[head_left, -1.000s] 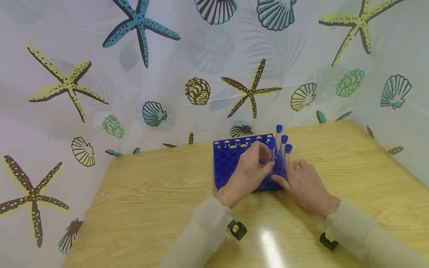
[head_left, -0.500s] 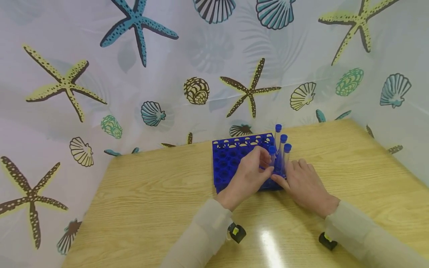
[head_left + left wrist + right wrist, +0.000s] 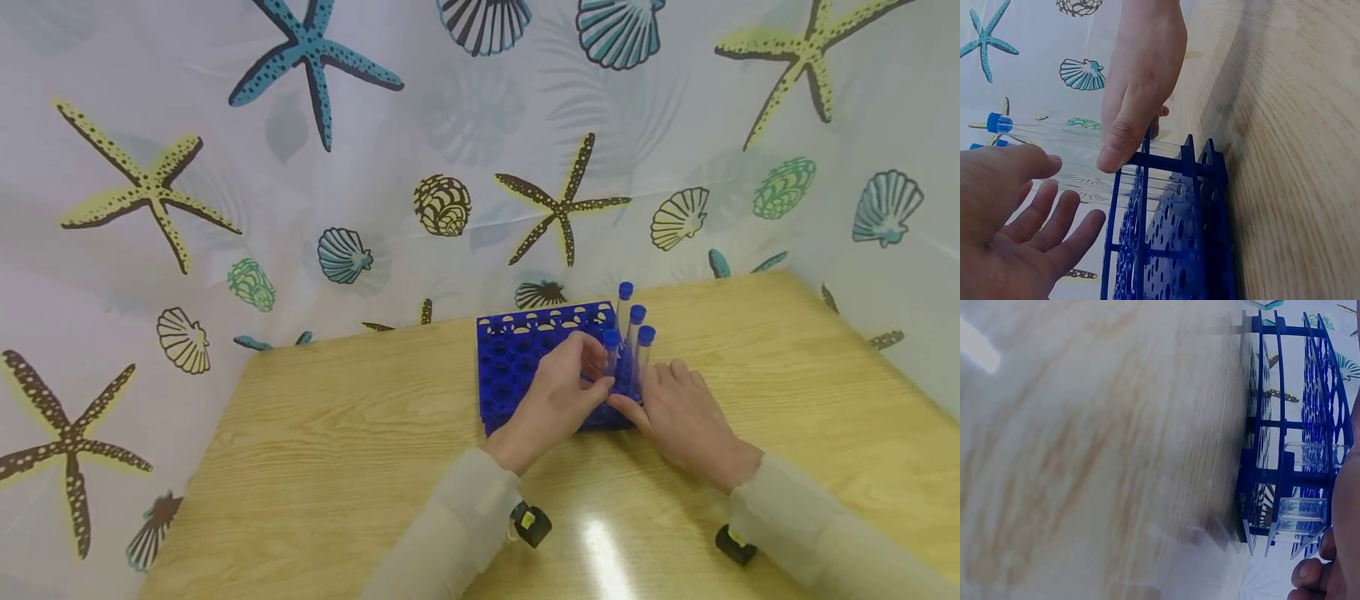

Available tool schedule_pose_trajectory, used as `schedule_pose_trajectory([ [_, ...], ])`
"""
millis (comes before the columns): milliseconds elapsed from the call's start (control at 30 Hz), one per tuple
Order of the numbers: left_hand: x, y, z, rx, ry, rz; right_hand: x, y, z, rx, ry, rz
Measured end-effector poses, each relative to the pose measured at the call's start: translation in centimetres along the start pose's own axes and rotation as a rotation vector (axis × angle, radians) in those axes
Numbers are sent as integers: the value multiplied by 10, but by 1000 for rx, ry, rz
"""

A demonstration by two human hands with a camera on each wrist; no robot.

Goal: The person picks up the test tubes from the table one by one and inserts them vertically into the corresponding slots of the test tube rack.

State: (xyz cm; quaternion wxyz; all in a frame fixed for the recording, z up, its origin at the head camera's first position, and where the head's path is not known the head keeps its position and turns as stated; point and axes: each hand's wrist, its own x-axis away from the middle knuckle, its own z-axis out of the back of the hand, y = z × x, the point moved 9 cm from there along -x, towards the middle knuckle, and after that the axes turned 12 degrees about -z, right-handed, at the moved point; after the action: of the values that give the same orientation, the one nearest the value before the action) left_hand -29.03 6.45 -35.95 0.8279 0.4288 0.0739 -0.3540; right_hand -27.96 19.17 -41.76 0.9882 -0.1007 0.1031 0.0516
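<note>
A blue test tube rack (image 3: 502, 367) stands on the table, with several clear, blue-capped test tubes (image 3: 643, 354) upright in its right end. Around the leftmost of these, a capped tube (image 3: 611, 354), my left hand (image 3: 558, 379) hovers with thumb and fingers apart. Its fingers (image 3: 1082, 234) are loosely extended in the left wrist view. My right hand (image 3: 686, 417) grips the rack's right end, thumb (image 3: 1116, 147) on the front edge and fingers round the side. In the right wrist view, tube bottoms (image 3: 1302, 509) show between the rack's tiers.
The wooden table (image 3: 337, 450) extends around the rack. Behind it hangs a pale curtain (image 3: 390, 133) printed with starfish and shells, which also runs along both sides. The rack's left part has rows of unfilled holes.
The leftmost tube has slid lower into the rack and its cap now sits below the others' level. Both hands have stayed almost in place.
</note>
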Motion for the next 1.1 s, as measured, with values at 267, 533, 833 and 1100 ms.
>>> schedule_pose_trajectory([
  [267, 10, -5, 7, 21, -34, 56, 2, -2, 2, 9, 22, 11],
  [533, 28, -7, 29, -22, -34, 76, 1, -2, 2, 8, 18, 5],
  [833, 48, -6, 57, -18, 7, 59, 0, -2, 4, 15, 22, 4],
  [1100, 72, -9, 75, -44, 40, 79, 0, -1, 2, 19, 7, 8],
])
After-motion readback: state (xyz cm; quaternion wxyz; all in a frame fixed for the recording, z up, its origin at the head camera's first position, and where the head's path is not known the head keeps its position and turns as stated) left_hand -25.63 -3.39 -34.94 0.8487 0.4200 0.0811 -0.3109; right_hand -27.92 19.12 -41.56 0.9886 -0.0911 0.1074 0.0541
